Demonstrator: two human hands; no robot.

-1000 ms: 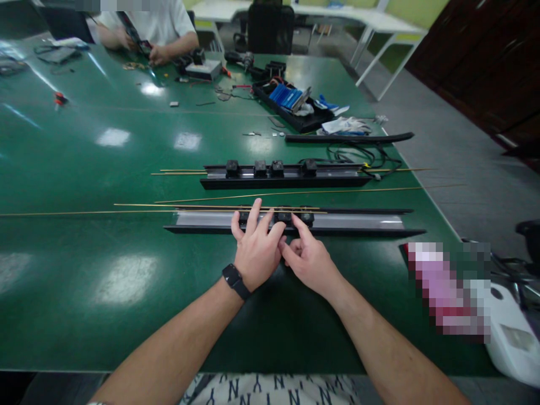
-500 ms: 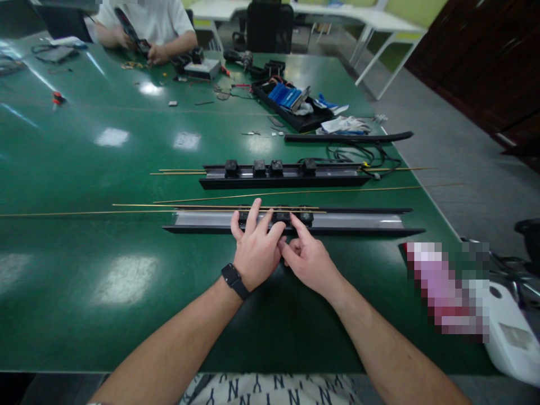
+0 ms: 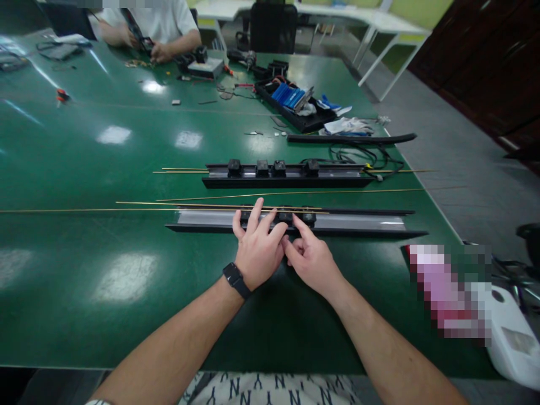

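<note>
A long black channel [image 3: 363, 232] with a pale inner strip lies crosswise in front of me. Small black blocks [image 3: 309, 218] sit in its middle, partly hidden by my fingers. Thin brass-coloured rods [image 3: 202, 206] run along its far edge, under or beside my fingertips. My left hand [image 3: 262, 242], a black watch on its wrist, is spread over the channel with its fingers apart. My right hand [image 3: 310, 250] has its index fingertip against a block, the other fingers curled. Its thumb is by the channel's near wall, beside my left hand; what lies between its fingers is hidden.
Behind lies a second channel [image 3: 291, 183] with several black blocks and rods. Farther back are a black strip [image 3: 354, 139], cables, gloves [image 3: 348, 126] and a black tray [image 3: 310, 121]. A white device [image 3: 512, 334] stands at the right. Across the table [image 3: 139, 320] a person [image 3: 147, 28] handles a dark tool.
The whole view has shifted slightly, with things on the table a little farther right. Both hands keep nearly the same pose on the channel.
</note>
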